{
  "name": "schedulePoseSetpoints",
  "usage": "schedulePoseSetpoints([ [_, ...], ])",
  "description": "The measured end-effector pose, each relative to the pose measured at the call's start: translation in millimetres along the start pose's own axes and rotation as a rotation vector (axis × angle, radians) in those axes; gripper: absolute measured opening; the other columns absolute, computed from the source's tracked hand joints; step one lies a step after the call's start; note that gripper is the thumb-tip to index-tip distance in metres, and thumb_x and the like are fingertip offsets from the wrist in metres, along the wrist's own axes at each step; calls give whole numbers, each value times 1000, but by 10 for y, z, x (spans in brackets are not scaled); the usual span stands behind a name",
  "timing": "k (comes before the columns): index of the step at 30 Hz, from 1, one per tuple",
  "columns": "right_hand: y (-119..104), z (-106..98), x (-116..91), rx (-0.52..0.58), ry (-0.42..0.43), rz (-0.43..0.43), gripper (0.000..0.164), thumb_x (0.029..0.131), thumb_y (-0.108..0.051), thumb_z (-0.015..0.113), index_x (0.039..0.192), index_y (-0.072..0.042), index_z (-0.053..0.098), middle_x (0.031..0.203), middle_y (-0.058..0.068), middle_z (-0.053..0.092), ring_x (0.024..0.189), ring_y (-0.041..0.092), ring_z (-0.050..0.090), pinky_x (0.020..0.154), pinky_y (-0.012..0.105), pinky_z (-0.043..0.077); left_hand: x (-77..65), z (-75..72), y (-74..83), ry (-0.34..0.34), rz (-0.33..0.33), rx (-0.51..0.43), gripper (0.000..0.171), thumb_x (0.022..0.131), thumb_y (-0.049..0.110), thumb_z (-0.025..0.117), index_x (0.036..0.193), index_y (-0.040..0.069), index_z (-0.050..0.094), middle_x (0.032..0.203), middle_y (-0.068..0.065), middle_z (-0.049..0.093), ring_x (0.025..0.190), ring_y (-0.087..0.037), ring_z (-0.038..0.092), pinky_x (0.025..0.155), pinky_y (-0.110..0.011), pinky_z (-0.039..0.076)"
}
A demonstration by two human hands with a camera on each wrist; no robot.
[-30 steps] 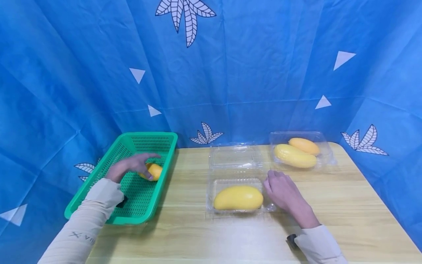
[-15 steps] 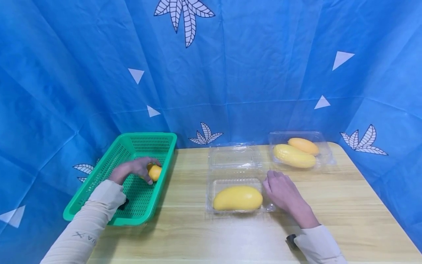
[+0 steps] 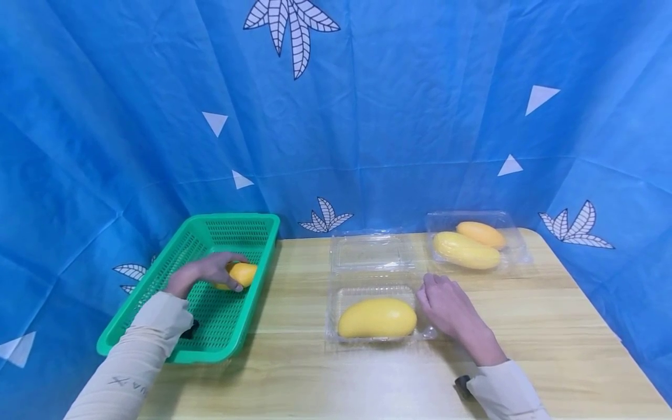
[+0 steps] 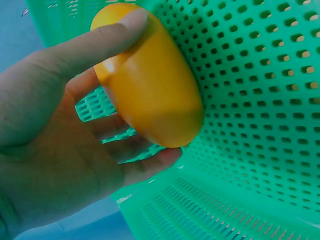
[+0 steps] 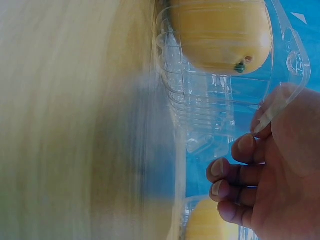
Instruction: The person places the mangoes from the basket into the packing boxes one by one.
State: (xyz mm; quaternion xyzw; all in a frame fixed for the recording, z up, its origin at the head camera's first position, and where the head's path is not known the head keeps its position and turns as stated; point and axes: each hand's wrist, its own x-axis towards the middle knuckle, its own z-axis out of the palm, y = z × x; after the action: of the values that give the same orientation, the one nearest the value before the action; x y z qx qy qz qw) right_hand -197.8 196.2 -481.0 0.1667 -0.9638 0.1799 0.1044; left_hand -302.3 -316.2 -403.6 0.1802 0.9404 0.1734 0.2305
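Note:
My left hand [image 3: 216, 269] is inside the green basket [image 3: 277, 239], gripping an orange-yellow mango [image 3: 244, 274]. In the left wrist view the thumb [image 4: 112, 37] lies across one side of the mango [image 4: 155, 85], and the other fingers curl along its opposite side. A clear plastic clamshell box [image 3: 374, 291] stands with its lid raised behind it, a yellow mango [image 3: 377, 318] lying in its front half. At the box's right side my right hand [image 3: 448, 306] pinches the rim between thumb and index finger, as the right wrist view shows; its other fingers are loosely curled.
Another clear box [image 3: 517, 236] at the back right holds a yellow mango [image 3: 466, 249] and an orange-yellow mango [image 3: 482, 234]. A wooden table [image 3: 294, 373] carries the boxes and the basket. Blue patterned cloth [image 3: 409, 105] hangs behind and at the sides.
My left fingers have come down and wrapped round the mango in the basket, which has shifted slightly left. My right hand still holds the box rim. The head view has tilted a little.

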Motion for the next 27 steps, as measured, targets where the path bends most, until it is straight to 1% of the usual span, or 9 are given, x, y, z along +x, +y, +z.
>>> schedulePoseSetpoints([
  [4,-4,7,-5,0,-8,3,21,95,-14,45,74,-14,46,65,-1,40,61,16,40,59,32,40,-73,-77,24,7,-2,-42,68,76,26,79,132,0,49,117,-20,54,98,-31,52,75,-41,46],
  [10,-11,0,-8,0,-3,9,20,94,-14,46,74,-13,46,65,-1,40,61,17,41,59,32,40,-176,-215,119,37,-2,-22,64,78,33,77,129,3,53,107,-13,58,89,-26,52,70,-36,46],
  [12,-13,-6,-5,1,-2,9,19,94,-14,46,75,-13,47,65,-1,41,62,17,41,60,33,41,-213,-247,154,54,5,-9,63,78,35,77,128,4,54,105,-12,59,87,-26,53,69,-36,46],
  [15,-18,-14,-3,6,-7,13,19,95,-14,45,76,-13,48,66,-1,42,63,17,42,61,34,42,-274,-287,202,79,33,-8,64,80,35,75,128,0,52,104,-11,60,86,-25,53,68,-35,46],
  [17,-20,-18,-2,9,-12,17,19,95,-15,45,77,-13,48,66,-1,42,64,17,43,63,35,43,-312,-306,237,100,52,-17,63,81,33,74,128,-2,50,102,-10,61,85,-25,53,68,-35,47],
  [20,-24,-23,-1,10,-16,24,18,96,-15,44,78,-12,49,66,-1,43,65,17,44,64,36,43,-368,-325,285,124,65,-27,62,83,35,72,127,-2,49,99,-8,60,85,-24,52,68,-35,46],
  [24,-32,-20,1,8,-18,25,18,96,-15,44,78,-12,49,66,-1,43,65,17,44,63,35,43,-448,-333,330,181,56,-28,63,85,41,69,128,1,48,97,-8,56,84,-24,51,66,-34,45],
  [27,-37,-15,2,6,-17,26,18,95,-15,44,78,-12,49,66,-1,42,64,17,43,62,35,42,-507,-334,348,241,64,-28,62,87,41,66,130,1,45,98,-10,54,84,-25,50,65,-33,44],
])
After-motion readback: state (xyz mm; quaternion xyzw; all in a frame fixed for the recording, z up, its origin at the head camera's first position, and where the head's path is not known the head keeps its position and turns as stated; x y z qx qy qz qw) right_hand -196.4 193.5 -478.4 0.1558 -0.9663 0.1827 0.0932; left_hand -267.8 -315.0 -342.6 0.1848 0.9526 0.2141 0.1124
